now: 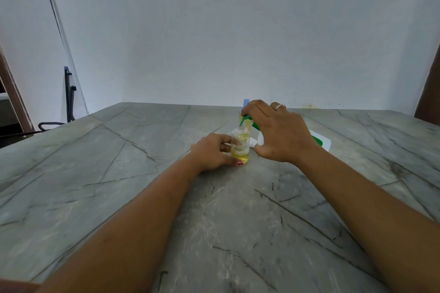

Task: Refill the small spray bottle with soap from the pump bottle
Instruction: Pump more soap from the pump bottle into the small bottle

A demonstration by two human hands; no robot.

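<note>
Clear spray bottle (pixel 240 147), left hand (pixel 210 153); green pump (pixel 246 117), right hand (pixel 278 133)

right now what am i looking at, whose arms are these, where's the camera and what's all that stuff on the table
There is no machine here. These are a person's two bare arms, filmed by one wide-angle camera worn on the head, looking forward and down. The left hand has its grip around a small clear plastic bottle. The bottle stands open-necked on the grey stone-patterned table with a little yellow liquid at its bottom. The right hand curls its fingers over the green pump head of a bottle of yellow soap, with the spout above the small bottle's mouth. Under that hand lies a white plastic piece, too hidden to name. Behind the wrist lies a flat white and green item.
</note>
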